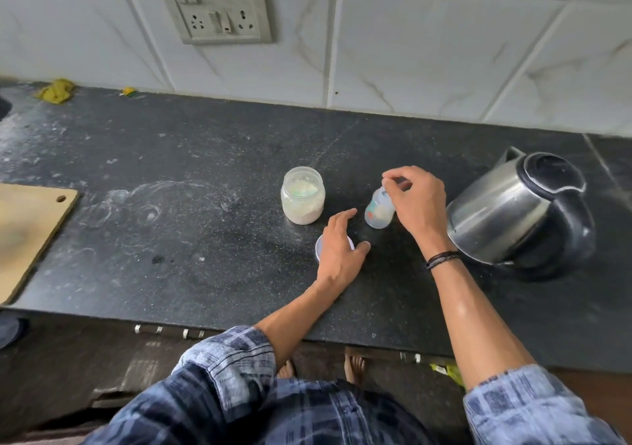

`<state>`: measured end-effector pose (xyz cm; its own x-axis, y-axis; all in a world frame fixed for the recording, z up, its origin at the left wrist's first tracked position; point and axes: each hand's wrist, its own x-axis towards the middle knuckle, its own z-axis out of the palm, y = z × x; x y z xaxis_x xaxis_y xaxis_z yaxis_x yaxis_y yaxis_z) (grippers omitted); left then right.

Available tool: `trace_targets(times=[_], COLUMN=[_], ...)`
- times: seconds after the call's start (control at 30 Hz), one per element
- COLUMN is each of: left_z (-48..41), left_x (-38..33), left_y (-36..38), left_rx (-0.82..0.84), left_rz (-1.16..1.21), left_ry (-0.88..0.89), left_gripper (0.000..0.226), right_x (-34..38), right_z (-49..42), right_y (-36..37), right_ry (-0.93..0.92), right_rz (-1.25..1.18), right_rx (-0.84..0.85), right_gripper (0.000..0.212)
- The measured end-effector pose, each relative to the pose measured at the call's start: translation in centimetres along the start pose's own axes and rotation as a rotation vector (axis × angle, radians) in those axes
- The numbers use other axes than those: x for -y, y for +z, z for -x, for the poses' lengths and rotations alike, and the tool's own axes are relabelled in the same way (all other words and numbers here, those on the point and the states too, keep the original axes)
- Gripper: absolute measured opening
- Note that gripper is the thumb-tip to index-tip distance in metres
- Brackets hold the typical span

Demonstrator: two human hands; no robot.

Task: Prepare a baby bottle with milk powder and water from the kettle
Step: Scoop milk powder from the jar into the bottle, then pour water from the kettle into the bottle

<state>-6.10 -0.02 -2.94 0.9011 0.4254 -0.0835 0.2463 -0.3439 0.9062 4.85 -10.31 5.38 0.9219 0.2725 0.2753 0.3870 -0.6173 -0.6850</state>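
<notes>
A small clear baby bottle (378, 212) stands on the black counter (205, 212), slightly tilted. My right hand (415, 201) is over its top, fingertips pinched at the bottle's mouth; what they pinch is hidden. An uncapped clear jar of milk powder (302, 200) stands to the bottle's left. My left hand (340, 249) lies spread, fingers apart, over a pale round lid (319, 246) flat on the counter in front of the jar. The steel kettle (519, 205) with black lid and handle stands at the right.
A wooden cutting board (29, 232) lies at the counter's left edge. A yellow cloth (56, 91) sits at the back left by the tiled wall. A switch and socket panel (219, 10) is on the wall. The counter's front edge runs below my forearms.
</notes>
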Motion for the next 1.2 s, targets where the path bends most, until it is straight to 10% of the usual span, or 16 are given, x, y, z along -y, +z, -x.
trace_targets(times=[0.5, 0.83, 1.2], left_z=[2.2, 3.5, 1.8], left_x=[-7.2, -11.8, -13.0], left_y=[6.5, 14.6, 15.7], left_rx=[-0.281, -0.262, -0.204], left_rz=[0.005, 0.109, 0.067], left_ry=[0.225, 0.198, 0.232], left_gripper=[0.061, 0.056, 0.054], right_x=[-5.0, -11.2, -12.4], right_z=[2.8, 6.0, 6.6], right_y=[-9.2, -17.0, -15.8], right_ry=[0.006, -0.268, 0.245], right_rz=[-0.074, 0.100, -0.439], right_rx=[-0.069, -0.506, -0.425], right_gripper=[0.010, 0.011, 0.041])
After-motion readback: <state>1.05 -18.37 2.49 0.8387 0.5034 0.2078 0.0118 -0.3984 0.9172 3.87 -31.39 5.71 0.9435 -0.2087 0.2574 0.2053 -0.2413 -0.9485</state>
